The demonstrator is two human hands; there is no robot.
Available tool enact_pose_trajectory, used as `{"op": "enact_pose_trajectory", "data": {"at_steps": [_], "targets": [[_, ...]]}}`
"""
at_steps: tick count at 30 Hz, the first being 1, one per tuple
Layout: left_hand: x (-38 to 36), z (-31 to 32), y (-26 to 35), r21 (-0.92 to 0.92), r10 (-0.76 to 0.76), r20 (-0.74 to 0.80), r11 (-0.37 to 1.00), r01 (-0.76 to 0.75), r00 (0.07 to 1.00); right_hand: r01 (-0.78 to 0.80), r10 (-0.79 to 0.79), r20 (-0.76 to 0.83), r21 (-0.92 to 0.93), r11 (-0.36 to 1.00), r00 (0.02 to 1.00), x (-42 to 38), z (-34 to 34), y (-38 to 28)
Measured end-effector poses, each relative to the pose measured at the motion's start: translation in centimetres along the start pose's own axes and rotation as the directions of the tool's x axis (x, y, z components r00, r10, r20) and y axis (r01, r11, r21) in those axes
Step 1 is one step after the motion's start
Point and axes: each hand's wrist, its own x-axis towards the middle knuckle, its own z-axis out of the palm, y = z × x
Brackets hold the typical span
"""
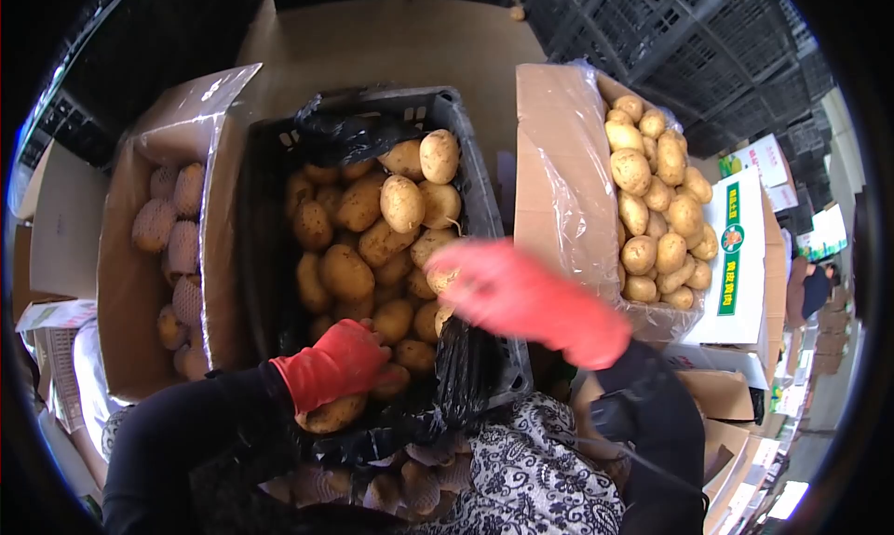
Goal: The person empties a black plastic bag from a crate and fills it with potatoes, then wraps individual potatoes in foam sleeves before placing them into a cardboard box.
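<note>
A black plastic crate [473, 162] lined with black plastic film [358, 136] holds many loose potatoes [346, 272]. My right hand [507, 288], in a red glove and smeared by motion, is over the crate's right side. Its fingers close on a potato [441, 280]. Lower in the crate is my left hand [337, 360], also red-gloved, with fingers curled down around a potato [391, 380] that they partly hide. Another potato [333, 412] lies just under the left wrist. Crumpled film [466, 372] hangs over the near right rim.
At right, a cardboard box [559, 162] with clear film is heaped with potatoes [656, 200]. A box [216, 256] at left holds potatoes in foam nets [183, 246]. More netted ones [419, 484] lie close to my body. Stacked black crates [670, 60] stand behind; a person [808, 288] is far right.
</note>
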Motion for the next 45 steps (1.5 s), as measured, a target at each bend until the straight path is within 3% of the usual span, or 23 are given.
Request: {"op": "enact_pose_trajectory", "data": {"at_steps": [3,5,6,9,10,14,17,21,24,25,27,28,29,32,34,35,36,37,39,40,41,43,45], "targets": [[-2.4,-0.1,-0.6,-0.074,0.042,-0.039,0.996,-0.045,0.998,0.092,0.068,0.546,-0.261,0.961,0.835,0.8,9.1,4.2],[-4.9,-2.3,0.0,-0.079,0.058,0.051,0.995,-0.054,0.997,0.13,0.108,0.62,-0.326,0.936,0.777,0.2,12.6,4.3],[-6.3,-3.6,0.6,-0.085,0.064,0.097,0.995,-0.056,0.993,0.103,0.136,0.545,-0.385,0.917,0.828,-0.1,14.2,4.7],[-10.4,-6.0,1.6,-0.281,-0.132,0.192,0.942,0.184,0.972,0.117,0.216,0.497,-0.555,0.823,0.84,-0.8,15.1,4.7],[-11.5,-5.0,1.8,-0.199,-0.101,0.161,0.971,0.133,0.982,0.081,0.2,0.434,-0.548,0.832,0.878,-1.5,14.8,4.0],[-13.2,-2.1,2.6,-0.309,-0.164,-0.174,0.945,0.104,0.971,-0.034,0.348,0.587,-0.478,0.878,0.731,-2.3,11.7,3.1],[-12.7,-2.9,2.1,-0.457,-0.335,-0.208,0.864,0.212,0.919,0.004,0.47,0.634,-0.598,0.802,0.615,-3.4,8.4,2.3],[-12.2,-3.7,-2.7,-0.509,-0.449,-0.499,0.844,0.169,0.741,0.027,0.36,0.521,-0.595,0.803,0.774,-5.2,6.1,1.7],[-11.5,-6.3,-0.7,-0.494,-0.301,-0.502,0.87,0.017,0.811,-0.027,0.26,0.269,-0.643,0.765,0.927,-3.3,6.7,1.1],[-11.4,-5.9,0.8,-0.535,-0.188,-0.452,0.84,-0.097,0.872,0.085,0.116,0.295,-0.59,0.803,0.948,-2.7,7.5,2.3],[-10.7,-1.8,4.1,-0.279,0.017,-0.545,0.939,-0.201,0.838,0.319,-0.179,0.317,-0.473,0.821,0.931,-1.2,9.5,5.5],[-10.9,0.0,6.3,-0.197,0.018,-0.387,0.975,-0.101,0.922,0.366,-0.191,0.341,-0.579,0.728,0.921,-0.7,10.7,6.8],[-11.3,1.1,7.8,-0.095,-0.005,-0.217,0.995,-0.016,0.976,0.405,-0.199,0.364,-0.672,0.62,0.91,-0.3,12.0,8.1],[-12.8,0.6,9.2,0.084,0.204,-0.619,0.977,-0.195,0.758,0.291,0.021,0.34,-0.834,0.469,0.94,1.1,15.7,9.2],[-14.2,0.8,11.7,-0.091,0.16,-0.409,0.972,-0.215,0.898,0.224,0.239,0.358,-0.865,0.449,0.903,2.1,15.2,7.0],[-14.5,2.5,13.4,-0.246,0.156,-0.232,0.946,-0.213,0.96,0.15,0.31,0.363,-0.826,0.543,0.879,2.3,14.3,5.2],[-13.5,8.9,16.3,-0.535,-0.013,-0.446,0.806,-0.255,0.895,0.076,0.367,0.381,-0.774,0.628,0.848,2.6,13.3,3.9],[-14.3,8.6,15.7,-0.545,0.074,-0.281,0.809,-0.223,0.957,0.006,0.408,0.411,-0.71,0.704,0.815,3.4,12.6,2.9],[-16.1,7.9,14.6,-0.53,0.238,0.08,0.833,-0.161,0.968,-0.231,0.279,0.317,-0.181,0.956,0.906,2.2,15.1,10.0],[-17.2,6.7,13.7,-0.527,0.183,-0.079,0.827,-0.197,0.98,-0.429,0.392,0.367,0.02,0.903,0.844,1.8,13.9,6.2],[-17.8,5.3,12.9,-0.517,0.134,-0.245,0.82,-0.246,0.96,-0.398,0.4,0.301,-0.07,0.915,0.866,1.6,14.0,5.0],[-18.1,0.6,10.8,-0.445,0.038,-0.057,0.893,-0.059,0.998,-0.349,0.398,0.166,-0.262,0.9,0.902,0.4,14.1,3.3],[-20.3,1.4,9.7,-0.429,-0.095,-0.427,0.897,-0.109,0.899,-0.111,0.134,0.004,-0.539,0.835,0.991,-1.1,15.5,3.8]]}}
